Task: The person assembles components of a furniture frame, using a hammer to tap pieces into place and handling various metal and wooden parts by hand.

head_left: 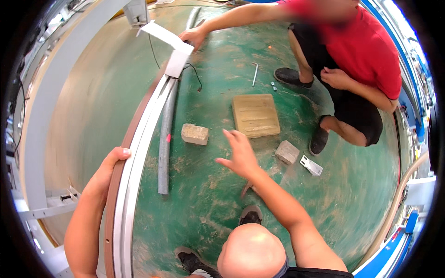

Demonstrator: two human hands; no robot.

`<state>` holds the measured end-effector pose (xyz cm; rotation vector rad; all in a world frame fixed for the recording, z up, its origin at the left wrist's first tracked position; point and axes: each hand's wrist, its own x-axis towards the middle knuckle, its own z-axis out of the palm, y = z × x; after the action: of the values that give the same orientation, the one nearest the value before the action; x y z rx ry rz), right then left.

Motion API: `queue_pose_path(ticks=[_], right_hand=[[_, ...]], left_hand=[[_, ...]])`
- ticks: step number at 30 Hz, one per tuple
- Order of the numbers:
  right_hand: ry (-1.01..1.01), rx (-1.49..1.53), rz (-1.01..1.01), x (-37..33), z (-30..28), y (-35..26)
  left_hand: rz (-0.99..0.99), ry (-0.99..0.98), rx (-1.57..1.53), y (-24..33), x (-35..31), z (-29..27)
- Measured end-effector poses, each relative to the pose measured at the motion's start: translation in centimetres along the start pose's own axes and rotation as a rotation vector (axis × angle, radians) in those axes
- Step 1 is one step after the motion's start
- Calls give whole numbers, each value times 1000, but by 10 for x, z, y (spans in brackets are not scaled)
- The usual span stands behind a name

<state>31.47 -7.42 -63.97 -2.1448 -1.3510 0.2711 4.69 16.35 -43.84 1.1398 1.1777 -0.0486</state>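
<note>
A scuffed green floor (199,204) spreads below. Toward its left edge runs a long brown-and-silver rail (135,162), held by the person's left hand (105,172), thumb over its side, other fingers hidden. The empty right hand (242,156), fingers wide, hovers near a rough brick (194,134) and a tan slab (256,116). A co-worker's hand (195,36) is beside the rail's far end.

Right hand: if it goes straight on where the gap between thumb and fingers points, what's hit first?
Likely the small tan block, just left of the right hand in the picture. Hand height is unclear, so it may pass above the block instead.
</note>
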Motion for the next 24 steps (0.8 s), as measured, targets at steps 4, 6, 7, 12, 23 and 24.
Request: queue_pose_path(ticks=[4, 6, 7, 12, 23, 24], right_hand=[[-29, -34, 21, 57, 58, -17], [-228, 12, 161, 74, 77, -14], [-199, 49, 190, 74, 81, -9], [-26, 193, 168, 56, 92, 1], [6, 124, 156, -4, 43, 39], [8, 122, 106, -17, 36, 45]], left_hand=[[2, 4, -156, 14, -4, 31], [13, -52, -170, 12, 3, 34], [4, -76, -171, 11, 6, 36], [-9, -114, -58, 15, 11, 31], [-46, 3, 93, 7, 34, 39], [-39, 7, 83, 3, 39, 29]])
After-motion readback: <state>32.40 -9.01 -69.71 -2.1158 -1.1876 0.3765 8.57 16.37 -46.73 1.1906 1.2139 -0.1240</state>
